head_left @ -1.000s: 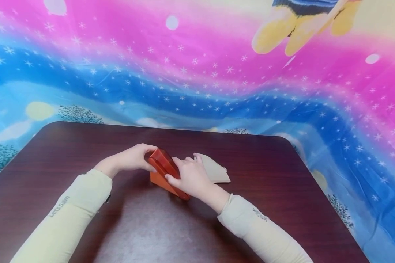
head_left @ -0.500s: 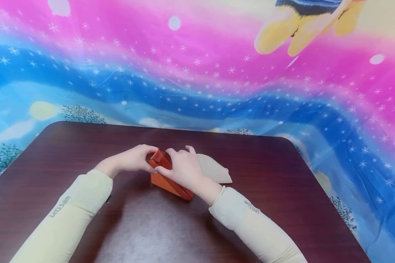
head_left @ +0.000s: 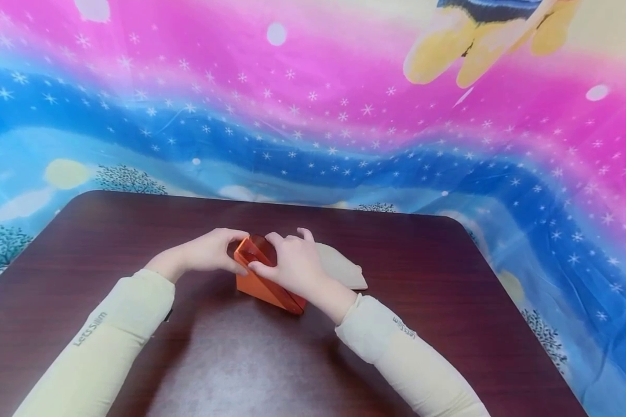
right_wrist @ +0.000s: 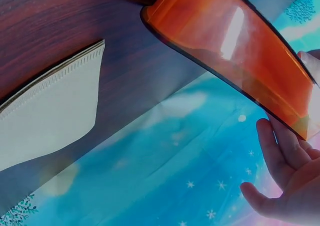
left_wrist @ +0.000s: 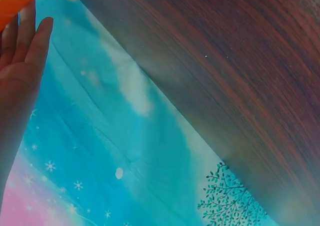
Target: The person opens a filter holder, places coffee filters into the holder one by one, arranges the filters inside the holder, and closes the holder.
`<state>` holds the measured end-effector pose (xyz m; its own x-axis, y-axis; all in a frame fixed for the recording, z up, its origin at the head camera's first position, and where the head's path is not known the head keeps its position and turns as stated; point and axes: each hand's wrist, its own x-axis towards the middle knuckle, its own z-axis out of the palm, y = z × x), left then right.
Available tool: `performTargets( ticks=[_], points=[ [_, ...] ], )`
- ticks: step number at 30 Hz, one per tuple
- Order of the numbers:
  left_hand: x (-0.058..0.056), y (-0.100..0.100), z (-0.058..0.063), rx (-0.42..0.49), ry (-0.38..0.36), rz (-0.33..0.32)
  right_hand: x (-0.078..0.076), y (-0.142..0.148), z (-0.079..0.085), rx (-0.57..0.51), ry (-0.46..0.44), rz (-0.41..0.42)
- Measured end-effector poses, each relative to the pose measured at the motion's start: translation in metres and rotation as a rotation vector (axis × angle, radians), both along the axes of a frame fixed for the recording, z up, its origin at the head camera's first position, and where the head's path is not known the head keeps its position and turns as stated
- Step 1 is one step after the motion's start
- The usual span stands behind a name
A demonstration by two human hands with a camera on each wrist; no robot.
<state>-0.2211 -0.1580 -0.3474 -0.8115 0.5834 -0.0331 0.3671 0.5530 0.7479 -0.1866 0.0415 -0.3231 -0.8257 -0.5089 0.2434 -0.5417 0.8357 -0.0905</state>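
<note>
A translucent orange filter holder (head_left: 263, 291) with a slanted wedge shape stands on the table in the head view. My left hand (head_left: 211, 250) grips its left end, thumb on the near side and fingers at the far side. Over the top, my right hand (head_left: 298, 263) pinches the holder between thumb and fingers, its little finger raised. In the right wrist view the holder (right_wrist: 225, 45) has dark edges and a glossy face. Just right of it lies a stack of beige paper coffee filters (head_left: 339, 267), partly hidden by the right hand. Whether a separate lid is held, I cannot tell.
The dark wood table (head_left: 229, 365) has rounded far corners. Behind it hangs a pink and blue cloth (head_left: 313, 116) with snowflakes, close along the table's far edge (head_left: 271, 204).
My right hand has shifted left and up along the holder's top. The top end now shows a brighter orange rim around a darker inside. The left hand keeps its grip; the filters have stayed put.
</note>
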Motion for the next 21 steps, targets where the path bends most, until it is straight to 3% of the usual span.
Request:
performTargets(
  ticks=[21],
  points=[
    [0.003,-0.010,-0.001,0.005,-0.007,0.038,-0.007,0.018,0.008,-0.165,-0.190,0.013]
  ],
)
